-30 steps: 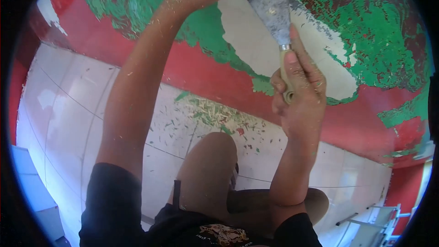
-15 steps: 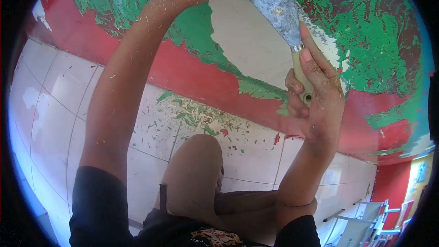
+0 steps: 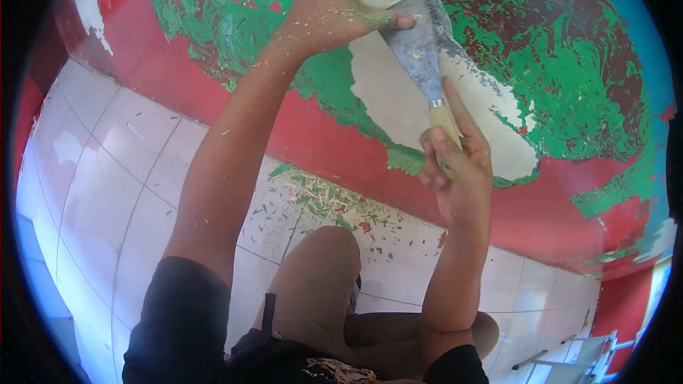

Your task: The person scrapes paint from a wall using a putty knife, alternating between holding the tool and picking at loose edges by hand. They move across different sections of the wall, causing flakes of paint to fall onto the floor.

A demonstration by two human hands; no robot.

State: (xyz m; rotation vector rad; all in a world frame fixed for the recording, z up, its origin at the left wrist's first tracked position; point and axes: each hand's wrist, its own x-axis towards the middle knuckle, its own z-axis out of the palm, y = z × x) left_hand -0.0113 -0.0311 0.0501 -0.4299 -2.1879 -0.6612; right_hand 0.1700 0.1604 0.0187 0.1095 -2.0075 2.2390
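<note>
My right hand (image 3: 459, 163) is wrapped round the pale handle of a paint scraper (image 3: 417, 46), its index finger stretched along the neck. The wide metal blade points up at the wall (image 3: 388, 89), where green and red paint has come away from a whitish patch. My left hand (image 3: 331, 11) lies spread beside the blade, with the thumb resting on or just over its corner. Fine paint chips stick to the left hand and forearm. Whether the blade edge presses on the wall is hard to make out.
Green, pale and red paint flakes (image 3: 320, 195) are scattered on the white floor tiles (image 3: 142, 171) along the wall's base. My bent knee (image 3: 320, 256) is close to them. A metal-framed piece of furniture (image 3: 580, 355) stands at the lower right.
The view has shifted, showing more of the upper wall. The left hand's fingers now show spread, and more of the bare whitish patch is visible beside the scraper. The right hand keeps its hold.
</note>
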